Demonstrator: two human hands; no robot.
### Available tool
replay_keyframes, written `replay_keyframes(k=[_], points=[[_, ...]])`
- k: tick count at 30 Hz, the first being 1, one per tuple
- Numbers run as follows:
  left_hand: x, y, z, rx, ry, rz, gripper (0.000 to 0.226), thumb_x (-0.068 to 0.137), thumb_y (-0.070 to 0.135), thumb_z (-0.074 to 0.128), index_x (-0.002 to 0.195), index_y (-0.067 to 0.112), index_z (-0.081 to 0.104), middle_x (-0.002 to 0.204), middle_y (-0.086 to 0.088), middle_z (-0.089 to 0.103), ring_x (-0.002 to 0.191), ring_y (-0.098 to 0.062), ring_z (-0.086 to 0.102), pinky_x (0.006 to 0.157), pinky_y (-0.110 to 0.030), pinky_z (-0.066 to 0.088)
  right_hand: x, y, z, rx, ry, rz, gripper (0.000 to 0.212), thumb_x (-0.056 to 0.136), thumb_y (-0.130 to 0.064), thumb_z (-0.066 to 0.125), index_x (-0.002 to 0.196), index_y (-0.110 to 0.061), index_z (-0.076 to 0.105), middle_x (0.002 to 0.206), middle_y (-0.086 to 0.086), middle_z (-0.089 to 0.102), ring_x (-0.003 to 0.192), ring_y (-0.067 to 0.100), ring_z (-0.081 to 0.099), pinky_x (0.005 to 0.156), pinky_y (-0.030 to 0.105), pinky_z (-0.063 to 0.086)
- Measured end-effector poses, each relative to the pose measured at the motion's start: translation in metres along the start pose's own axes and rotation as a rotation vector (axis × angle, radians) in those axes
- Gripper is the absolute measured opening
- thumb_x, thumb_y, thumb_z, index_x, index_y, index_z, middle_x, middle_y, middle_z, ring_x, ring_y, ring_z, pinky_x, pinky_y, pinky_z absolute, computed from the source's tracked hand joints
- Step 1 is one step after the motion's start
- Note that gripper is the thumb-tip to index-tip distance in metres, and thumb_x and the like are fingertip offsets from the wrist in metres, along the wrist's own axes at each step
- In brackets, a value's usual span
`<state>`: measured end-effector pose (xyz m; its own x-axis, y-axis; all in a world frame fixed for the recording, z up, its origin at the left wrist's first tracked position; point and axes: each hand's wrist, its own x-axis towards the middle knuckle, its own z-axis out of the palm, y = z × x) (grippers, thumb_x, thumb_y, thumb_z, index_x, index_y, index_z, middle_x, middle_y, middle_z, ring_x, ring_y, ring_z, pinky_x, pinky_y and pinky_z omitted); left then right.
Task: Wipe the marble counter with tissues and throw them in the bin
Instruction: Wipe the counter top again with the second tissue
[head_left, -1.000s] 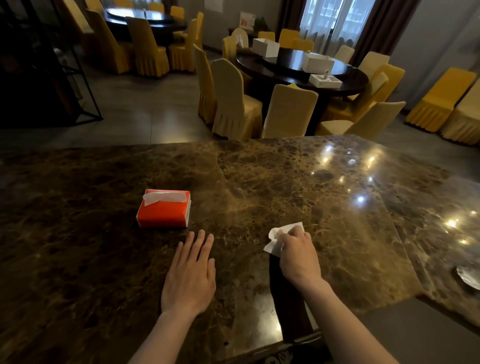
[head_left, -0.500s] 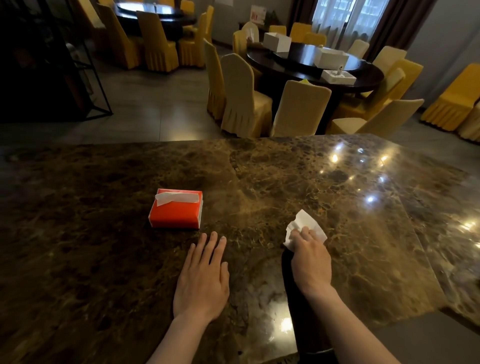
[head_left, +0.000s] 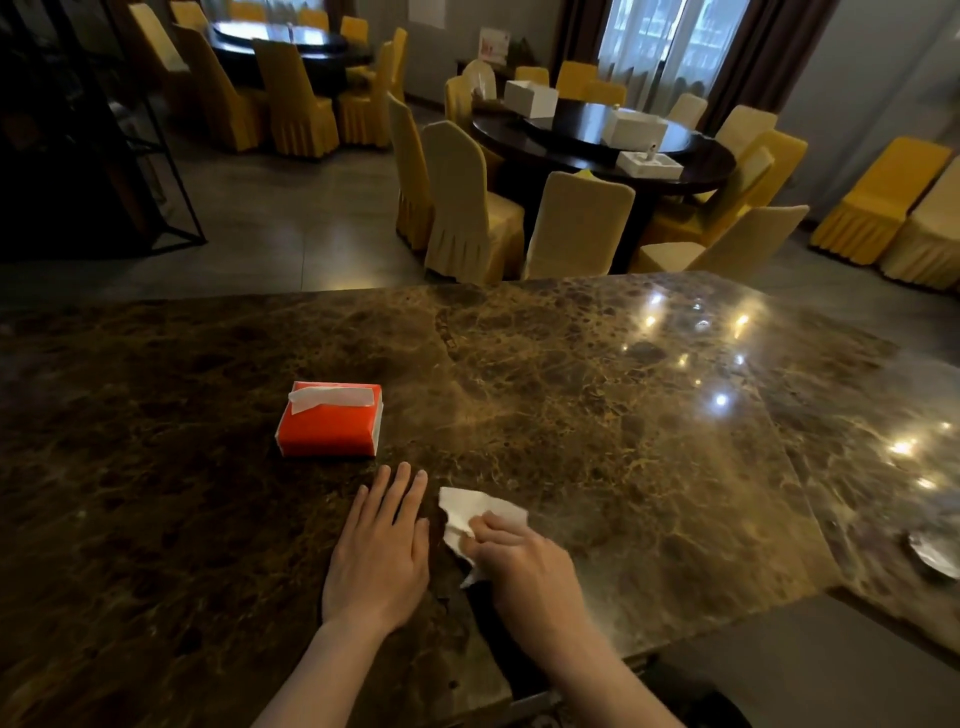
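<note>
A brown veined marble counter (head_left: 597, 415) fills the lower view. On it my right hand (head_left: 524, 566) presses a crumpled white tissue (head_left: 470, 512) against the stone, fingers closed over its near edge. My left hand (head_left: 382, 545) lies flat, palm down, just left of the tissue, fingers together and holding nothing. A red tissue pack (head_left: 330, 425) with a white sheet poking out of its top sits a little beyond my left hand. No bin is in view.
A small metal dish (head_left: 935, 551) rests at the counter's right edge. Beyond the counter stand a dark round table (head_left: 597, 140) with white boxes, ringed by yellow covered chairs (head_left: 467, 208). A dark metal shelf frame (head_left: 93, 156) stands at left.
My right hand has slid the tissue leftward and nearer, ending beside my left hand. The left hand has stayed flat in place. The camera view shifted slightly.
</note>
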<state>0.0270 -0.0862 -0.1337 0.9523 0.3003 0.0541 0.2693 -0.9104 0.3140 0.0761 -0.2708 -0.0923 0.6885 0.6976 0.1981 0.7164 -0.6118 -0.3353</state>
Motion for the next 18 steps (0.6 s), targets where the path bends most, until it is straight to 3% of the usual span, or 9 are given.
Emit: replay_keyframes(k=[4,7,11,15,18], points=[[-0.001,-0.002,0.0,0.004,-0.004,0.0,0.06,0.103,0.047,0.006,0.161,0.031,0.002,0.169,0.011,-0.006,0.152,-0.006,-0.018,0.122,-0.03,-0.013,-0.005,0.044,-0.01,-0.032,0.014,0.182,0.042,0.094,-0.017,0.061,0.13,-0.039,0.066,0.143,-0.014,0.059,0.138,0.007,0.048,0.103,0.033,0.051],[-0.002,0.0,-0.002,-0.011,-0.007,-0.012,0.059,0.104,0.046,0.008,0.161,0.031,0.001,0.169,0.011,-0.007,0.152,-0.006,-0.019,0.123,-0.031,-0.012,-0.003,0.072,-0.022,-0.101,0.004,0.399,0.035,0.096,-0.021,0.058,0.128,-0.033,0.066,0.142,-0.005,0.061,0.133,0.018,0.055,0.094,0.04,0.055],[-0.002,0.002,-0.003,-0.021,0.007,-0.013,0.058,0.105,0.045,0.011,0.161,0.031,0.003,0.169,0.011,-0.006,0.152,-0.007,-0.018,0.123,-0.031,-0.011,-0.001,0.098,-0.038,-0.179,0.05,0.613,0.024,0.102,-0.022,0.048,0.113,-0.022,0.07,0.117,0.002,0.067,0.103,0.029,0.066,0.075,0.041,0.054],[-0.001,0.004,-0.001,-0.007,0.02,-0.018,0.058,0.105,0.044,0.012,0.162,0.029,0.006,0.17,0.009,-0.003,0.153,-0.009,-0.015,0.125,-0.034,-0.008,-0.005,0.067,-0.023,-0.22,0.068,0.525,0.022,0.095,-0.013,0.051,0.105,-0.017,0.07,0.11,0.001,0.062,0.096,0.026,0.064,0.07,0.039,0.051],[-0.001,0.005,-0.001,0.007,0.018,-0.019,0.058,0.106,0.043,0.013,0.162,0.028,0.006,0.17,0.008,-0.003,0.154,-0.011,-0.015,0.126,-0.035,-0.007,-0.012,0.039,-0.011,-0.181,0.063,0.416,0.027,0.095,-0.011,0.054,0.116,-0.017,0.069,0.123,-0.001,0.062,0.116,0.022,0.06,0.08,0.037,0.052]])
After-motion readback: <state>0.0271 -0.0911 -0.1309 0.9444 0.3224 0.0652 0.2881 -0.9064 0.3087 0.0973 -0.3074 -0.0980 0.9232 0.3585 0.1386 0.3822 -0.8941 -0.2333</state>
